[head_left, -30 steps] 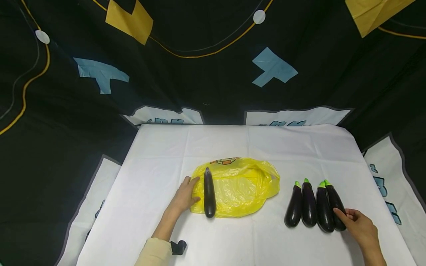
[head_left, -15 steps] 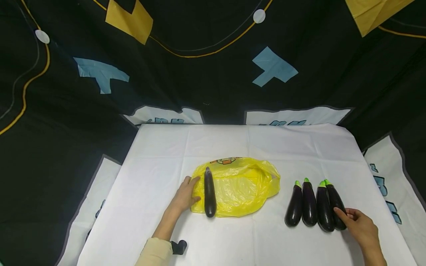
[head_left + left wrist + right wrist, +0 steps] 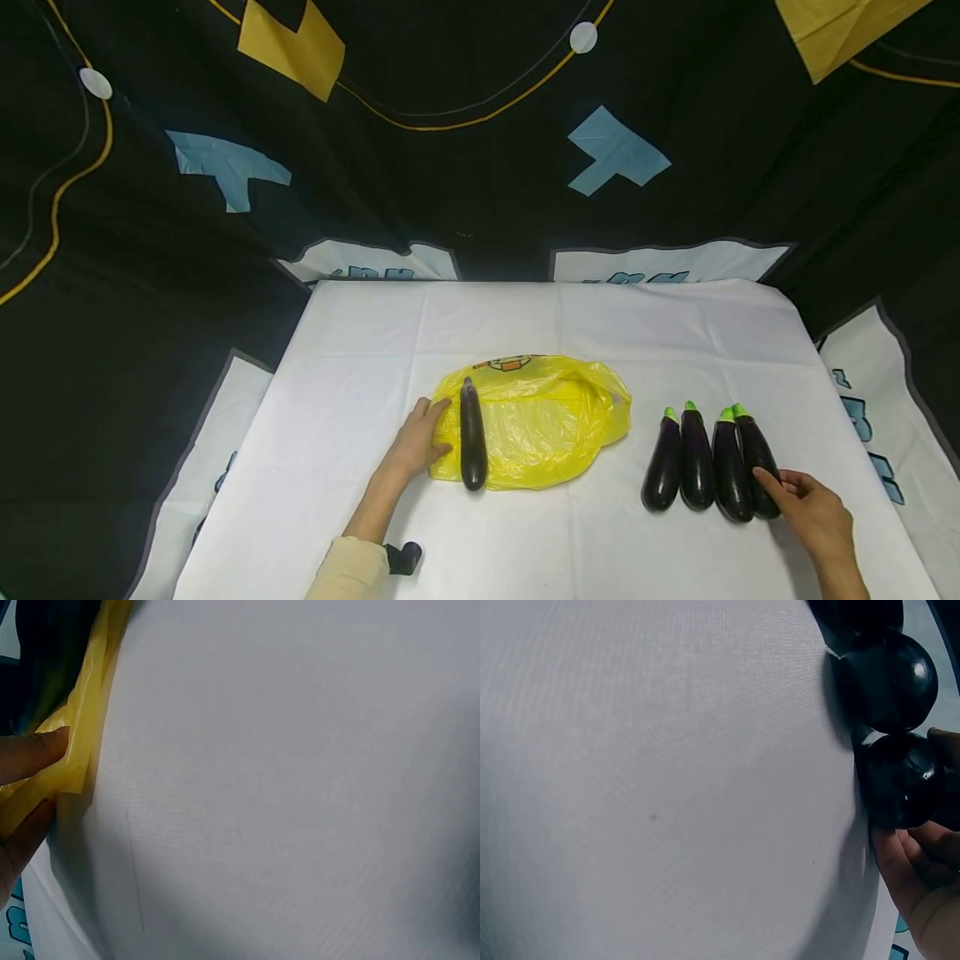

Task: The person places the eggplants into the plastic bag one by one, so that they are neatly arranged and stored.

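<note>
Flat on the white table lies a yellow plastic bag (image 3: pixel 555 425), with one dark eggplant (image 3: pixel 472 437) lying across its left part. My left hand (image 3: pixel 415 442) holds the bag's left edge; the left wrist view has the yellow film (image 3: pixel 86 739) between thumb and finger. On the right, several eggplants (image 3: pixel 697 462) lie side by side, green stem ends pointing away from me. The rightmost eggplant (image 3: pixel 756 454) is gripped near its thick end by my right hand (image 3: pixel 813 508). In the right wrist view, thumb and fingers lie on either side of that rounded end (image 3: pixel 904 780).
A white cloth (image 3: pixel 510 542) covers the table. A black device (image 3: pixel 403 558) is at my left wrist beside the beige sleeve (image 3: pixel 348 571). Behind the table hangs a dark curtain (image 3: pixel 480 192) with blue and yellow shapes.
</note>
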Action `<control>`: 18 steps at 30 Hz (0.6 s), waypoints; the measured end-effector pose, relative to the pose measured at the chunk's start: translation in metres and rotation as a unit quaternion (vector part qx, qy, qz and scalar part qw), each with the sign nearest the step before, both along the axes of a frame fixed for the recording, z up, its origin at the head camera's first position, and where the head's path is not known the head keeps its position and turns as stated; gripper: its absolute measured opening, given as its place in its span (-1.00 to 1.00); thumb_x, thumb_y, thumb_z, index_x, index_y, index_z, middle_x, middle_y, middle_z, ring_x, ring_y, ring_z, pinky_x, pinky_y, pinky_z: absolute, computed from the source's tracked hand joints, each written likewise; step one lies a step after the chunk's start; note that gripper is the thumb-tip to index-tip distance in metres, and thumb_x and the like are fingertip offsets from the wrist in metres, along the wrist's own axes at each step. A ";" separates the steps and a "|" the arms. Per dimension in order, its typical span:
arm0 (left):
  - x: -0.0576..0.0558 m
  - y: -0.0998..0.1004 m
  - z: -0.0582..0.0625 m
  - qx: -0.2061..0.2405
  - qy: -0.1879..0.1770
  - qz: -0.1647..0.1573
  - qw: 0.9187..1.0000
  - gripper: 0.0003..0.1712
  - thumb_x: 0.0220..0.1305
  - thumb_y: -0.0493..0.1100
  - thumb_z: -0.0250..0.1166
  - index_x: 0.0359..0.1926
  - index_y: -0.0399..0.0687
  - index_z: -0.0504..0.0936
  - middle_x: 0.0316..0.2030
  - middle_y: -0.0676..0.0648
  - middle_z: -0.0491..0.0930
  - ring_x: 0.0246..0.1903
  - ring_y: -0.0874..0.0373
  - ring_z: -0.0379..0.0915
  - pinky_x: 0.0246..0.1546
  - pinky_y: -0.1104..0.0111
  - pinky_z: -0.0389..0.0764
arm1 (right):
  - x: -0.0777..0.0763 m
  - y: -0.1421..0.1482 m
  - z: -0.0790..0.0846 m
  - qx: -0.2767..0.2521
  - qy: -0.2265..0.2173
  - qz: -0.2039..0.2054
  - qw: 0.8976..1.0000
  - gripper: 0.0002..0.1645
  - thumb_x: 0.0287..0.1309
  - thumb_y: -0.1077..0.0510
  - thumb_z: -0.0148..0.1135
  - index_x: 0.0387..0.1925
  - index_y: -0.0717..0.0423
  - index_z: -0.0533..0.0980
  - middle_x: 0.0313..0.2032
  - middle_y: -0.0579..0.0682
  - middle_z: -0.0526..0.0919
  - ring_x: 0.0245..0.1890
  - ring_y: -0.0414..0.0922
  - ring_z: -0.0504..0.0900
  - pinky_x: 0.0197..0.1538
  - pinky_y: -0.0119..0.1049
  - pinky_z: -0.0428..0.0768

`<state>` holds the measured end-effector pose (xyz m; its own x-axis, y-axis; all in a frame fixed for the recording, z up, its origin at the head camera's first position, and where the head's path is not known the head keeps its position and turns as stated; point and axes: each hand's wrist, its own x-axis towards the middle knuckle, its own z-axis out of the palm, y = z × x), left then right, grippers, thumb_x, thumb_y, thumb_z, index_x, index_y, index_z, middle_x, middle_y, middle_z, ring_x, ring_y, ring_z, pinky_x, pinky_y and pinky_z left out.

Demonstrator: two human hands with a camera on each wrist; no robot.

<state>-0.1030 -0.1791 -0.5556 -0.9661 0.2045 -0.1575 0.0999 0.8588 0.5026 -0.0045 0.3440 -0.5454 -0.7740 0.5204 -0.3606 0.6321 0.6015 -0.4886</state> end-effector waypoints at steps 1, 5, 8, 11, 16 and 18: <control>0.000 0.000 0.000 0.000 -0.002 0.001 1.000 -0.15 0.00 -0.25 0.46 0.34 -0.16 0.30 -0.01 -0.13 0.32 -0.14 0.07 0.31 0.02 0.22 0.47 | 0.000 0.000 0.000 0.001 0.002 -0.003 1.000 0.01 0.10 -0.45 0.02 0.00 0.48 0.39 -0.19 0.40 0.55 -0.21 0.21 0.50 -0.38 -0.13 0.38; 0.000 0.001 0.000 -0.002 -0.006 0.006 1.000 -0.15 0.01 -0.24 0.46 0.34 -0.15 0.30 0.00 -0.12 0.32 -0.14 0.09 0.31 0.02 0.24 0.47 | 0.000 0.001 -0.001 -0.003 0.007 -0.010 1.000 0.02 0.08 -0.46 0.04 0.01 0.47 0.40 -0.17 0.39 0.56 -0.20 0.20 0.50 -0.38 -0.14 0.37; 0.000 0.001 -0.001 -0.001 -0.006 0.005 1.000 -0.15 0.01 -0.24 0.46 0.34 -0.15 0.31 0.00 -0.12 0.32 -0.14 0.09 0.31 0.02 0.24 0.47 | 0.001 0.002 -0.001 -0.007 0.004 -0.014 1.000 0.02 0.08 -0.46 0.04 0.03 0.46 0.39 -0.15 0.39 0.55 -0.17 0.22 0.49 -0.31 -0.05 0.41; -0.001 0.000 -0.001 -0.001 -0.004 0.002 1.000 -0.15 0.01 -0.24 0.46 0.34 -0.14 0.30 0.01 -0.12 0.31 -0.13 0.09 0.31 0.03 0.24 0.47 | 0.002 0.002 0.001 -0.010 0.001 -0.017 1.000 0.01 0.09 -0.45 0.05 0.05 0.45 0.40 -0.16 0.38 0.56 -0.15 0.22 0.48 -0.26 0.00 0.41; -0.001 -0.001 -0.002 0.001 0.005 -0.006 1.000 -0.14 0.00 -0.25 0.46 0.34 -0.16 0.31 0.00 -0.13 0.31 -0.13 0.07 0.32 0.04 0.21 0.47 | 0.003 0.005 0.004 -0.011 0.000 -0.022 1.000 -0.02 0.10 -0.44 0.06 0.04 0.43 0.42 -0.20 0.32 0.60 -0.16 0.19 0.49 -0.32 -0.08 0.39; -0.001 -0.001 -0.002 0.001 0.004 -0.007 1.000 -0.14 -0.01 -0.25 0.47 0.33 -0.16 0.31 0.00 -0.13 0.31 -0.12 0.06 0.32 0.04 0.20 0.47 | 0.003 0.006 0.004 -0.011 0.000 -0.019 1.000 -0.02 0.10 -0.44 0.06 0.04 0.43 0.42 -0.20 0.32 0.60 -0.15 0.19 0.49 -0.30 -0.06 0.40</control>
<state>-0.1036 -0.1804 -0.5576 -0.9643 0.2193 -0.1485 0.1172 0.8562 0.5033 -0.0014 0.3503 -0.5412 -0.7534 0.5423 -0.3720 0.6547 0.5659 -0.5011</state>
